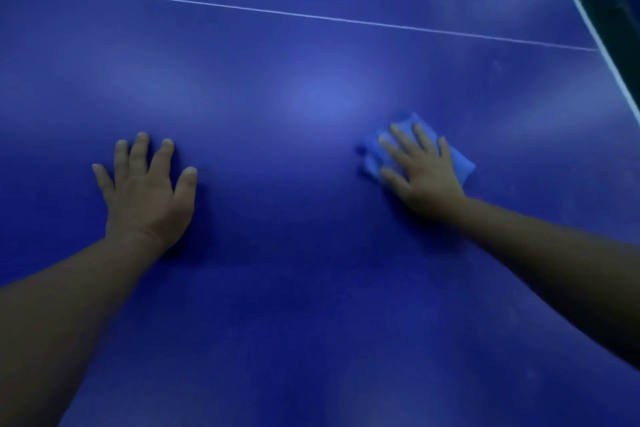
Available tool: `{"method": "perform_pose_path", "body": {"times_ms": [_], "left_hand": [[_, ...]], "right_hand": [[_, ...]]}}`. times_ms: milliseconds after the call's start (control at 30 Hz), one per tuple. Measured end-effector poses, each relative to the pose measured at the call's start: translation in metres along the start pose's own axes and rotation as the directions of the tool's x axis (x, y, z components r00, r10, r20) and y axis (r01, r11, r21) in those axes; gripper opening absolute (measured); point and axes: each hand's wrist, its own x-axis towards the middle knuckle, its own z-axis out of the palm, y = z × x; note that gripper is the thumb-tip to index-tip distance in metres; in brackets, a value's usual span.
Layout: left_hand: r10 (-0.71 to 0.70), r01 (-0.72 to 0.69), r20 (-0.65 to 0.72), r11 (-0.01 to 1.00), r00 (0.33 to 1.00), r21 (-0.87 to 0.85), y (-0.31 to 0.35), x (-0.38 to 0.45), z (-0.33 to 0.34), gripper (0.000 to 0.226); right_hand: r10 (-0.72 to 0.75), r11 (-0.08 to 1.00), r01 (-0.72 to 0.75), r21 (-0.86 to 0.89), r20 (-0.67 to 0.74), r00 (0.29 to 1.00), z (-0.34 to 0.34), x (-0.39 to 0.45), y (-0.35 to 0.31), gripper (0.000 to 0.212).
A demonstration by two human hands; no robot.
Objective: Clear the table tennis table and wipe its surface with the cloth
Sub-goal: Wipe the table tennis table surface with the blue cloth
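The blue table tennis table [311, 288] fills the view. A folded light blue cloth [460, 163] lies flat on it at the right. My right hand [420, 170] presses down on the cloth with fingers spread, covering most of it. My left hand [147, 191] rests flat on the bare table surface at the left, fingers apart, holding nothing.
A thin white centre line [311, 15] crosses the table beyond my hands. The white edge line [588, 17] and the table's right edge run diagonally at the upper right, with dark floor beyond. Faint smudges show near the top right.
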Motion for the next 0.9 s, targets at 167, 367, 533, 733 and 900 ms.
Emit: {"method": "perform_pose_path", "body": {"times_ms": [167, 367, 533, 733, 900], "left_hand": [[0.108, -0.110, -0.021, 0.983, 0.994, -0.149, -0.007, -0.045, -0.012, 0.073], [0.474, -0.476, 0.042, 0.879, 0.880, 0.042, -0.027, -0.159, 0.007, 0.065], [0.481, -0.498, 0.143, 0.858, 0.865, 0.123, -0.037, -0.178, 0.019, 0.063], [0.531, -0.549, 0.150, 0.827, 0.834, 0.120, -0.037, -0.177, 0.018, 0.061], [0.515, -0.537, 0.178, 0.837, 0.838, 0.108, -0.038, -0.178, 0.018, 0.059]], "right_hand": [[0.047, 0.999, -0.048, -0.020, -0.037, 0.998, 0.008, -0.050, -0.030, 0.067], [-0.298, 0.954, 0.299, -0.019, 0.023, 0.954, 0.028, -0.266, -0.062, 0.056], [0.145, 0.989, -0.146, -0.005, -0.061, 0.987, 0.025, -0.177, -0.047, 0.060], [0.479, 0.876, -0.471, 0.100, -0.083, 0.874, 0.035, -0.192, -0.136, 0.060], [0.208, 0.978, -0.208, -0.009, 0.018, 0.978, 0.043, -0.294, -0.136, 0.057]]}}
